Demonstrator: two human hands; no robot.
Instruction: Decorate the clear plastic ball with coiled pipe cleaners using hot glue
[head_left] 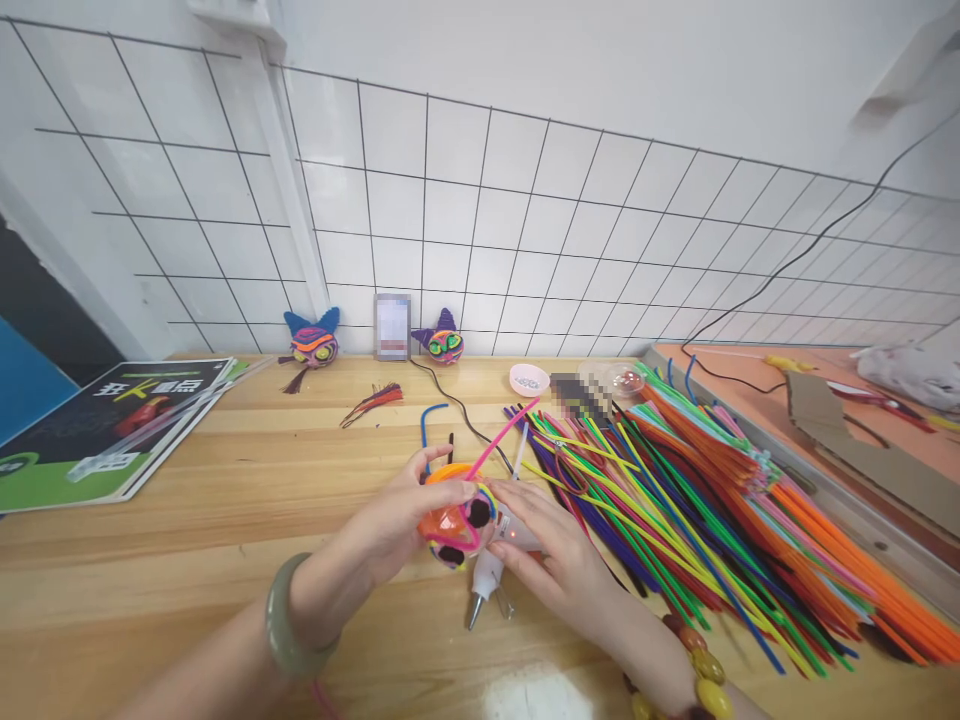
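Note:
My left hand is closed around a round ball covered in orange, pink, yellow and blue pipe cleaners, with two dark round patches on it. A pink pipe cleaner sticks up from the ball toward the upper right. My right hand touches the ball's right side, thumb and fingers bent against it. Partly hidden under my hands, a white hot glue gun lies on the table, its metal nozzle toward me and a small light glowing on its body. A blue pipe cleaner stands behind my left hand.
Many coloured pipe cleaners spread across the right side. Two finished-looking eared balls, one left and one right, flank a phone by the wall. A pink bowl, tassels, a booklet and cardboard lie around.

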